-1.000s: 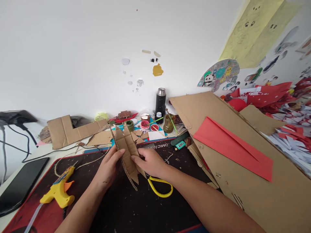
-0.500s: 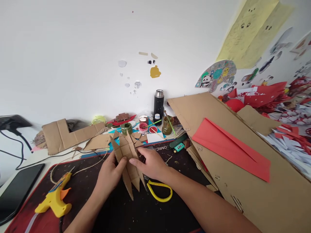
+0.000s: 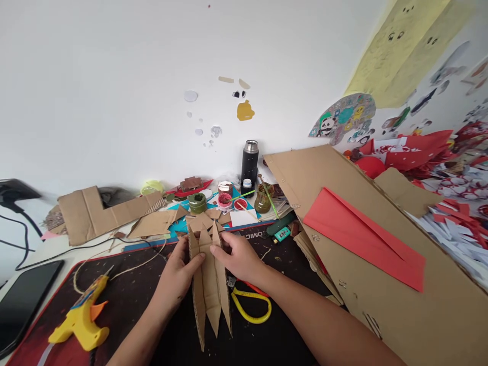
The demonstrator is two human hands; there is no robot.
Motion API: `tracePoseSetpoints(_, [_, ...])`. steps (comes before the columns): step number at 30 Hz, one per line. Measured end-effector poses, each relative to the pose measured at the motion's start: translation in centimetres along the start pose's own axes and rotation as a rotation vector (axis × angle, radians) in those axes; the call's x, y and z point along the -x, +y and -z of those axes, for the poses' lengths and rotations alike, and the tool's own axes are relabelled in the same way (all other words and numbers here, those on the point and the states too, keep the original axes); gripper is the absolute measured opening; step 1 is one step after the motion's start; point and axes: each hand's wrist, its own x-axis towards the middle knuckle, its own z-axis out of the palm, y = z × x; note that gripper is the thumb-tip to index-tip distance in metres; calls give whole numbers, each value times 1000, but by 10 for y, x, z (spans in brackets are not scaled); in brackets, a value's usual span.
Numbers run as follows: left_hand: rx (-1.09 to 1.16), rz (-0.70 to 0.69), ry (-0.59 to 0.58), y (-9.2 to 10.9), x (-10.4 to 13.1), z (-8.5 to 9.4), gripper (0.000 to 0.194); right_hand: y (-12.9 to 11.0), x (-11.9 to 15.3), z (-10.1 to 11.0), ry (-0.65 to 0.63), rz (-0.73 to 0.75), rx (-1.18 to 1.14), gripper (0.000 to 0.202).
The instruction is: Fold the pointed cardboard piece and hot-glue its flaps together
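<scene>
Head view: the folded cardboard piece (image 3: 210,284) is at lower centre of the frame, its pointed ends toward the top and bottom. The left hand (image 3: 176,274) pinches its left panel, thumb on the inner face; the right hand (image 3: 242,258) grips its upper right side in a narrow pinch. Excess thumb pressure could crease the panels or split the folds. Sideways movement could catch the right panel on the scissors (image 3: 257,320), just beside it. Forward movement may be obstructed by cardboard scraps and the green jar (image 3: 197,205). The glue gun (image 3: 82,315) lies at lower left, apart.
</scene>
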Motion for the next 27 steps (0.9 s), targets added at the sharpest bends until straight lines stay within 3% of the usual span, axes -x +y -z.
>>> tracePoseSetpoints(9, [17, 103, -7, -4, 1, 3, 63, 7, -4, 3, -4, 16, -182, 30])
tracePoseSetpoints(17, [-83, 54, 27, -3, 3, 3, 59, 6, -4, 3, 45, -54, -218, 30])
tracePoseSetpoints(27, [-24, 84, 65, -3, 5, 4, 61, 7, -3, 3, 67, -107, -256, 33])
